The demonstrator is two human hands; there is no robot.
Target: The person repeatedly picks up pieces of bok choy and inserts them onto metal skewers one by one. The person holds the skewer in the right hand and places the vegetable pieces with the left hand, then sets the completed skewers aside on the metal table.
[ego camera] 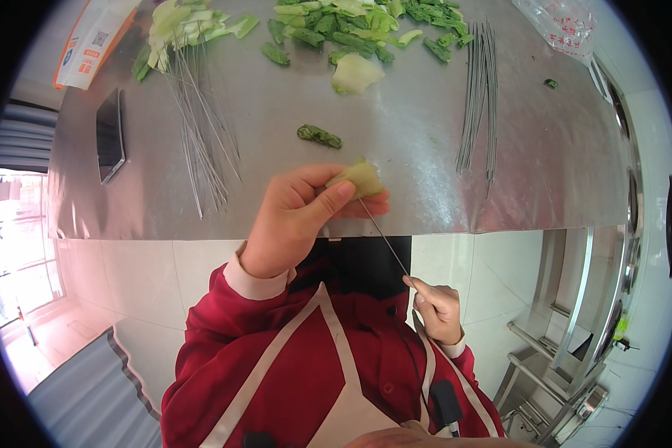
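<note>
My left hand (313, 210) pinches a pale green piece of leaf vegetable (361, 178) between thumb and fingers, above the table's near edge. My right hand (437, 308) grips the lower part of a thin metal skewer (386, 238), whose upper end meets the underside of that piece; whether it has gone in is hidden. Just beyond my left hand a dark green rolled leaf (320, 136) lies on the metal table (280, 101). Past it sit a loose pale leaf piece (358, 73) and a heap of cut green leaves (341, 25).
Loose metal skewers (199, 129) lie at the left beside more lettuce leaves (173, 25). A straighter bundle of skewers (480, 101) lies at the right. A phone (111, 136) and a printed packet (92, 45) are at the far left, a clear plastic bag (563, 25) at the back right.
</note>
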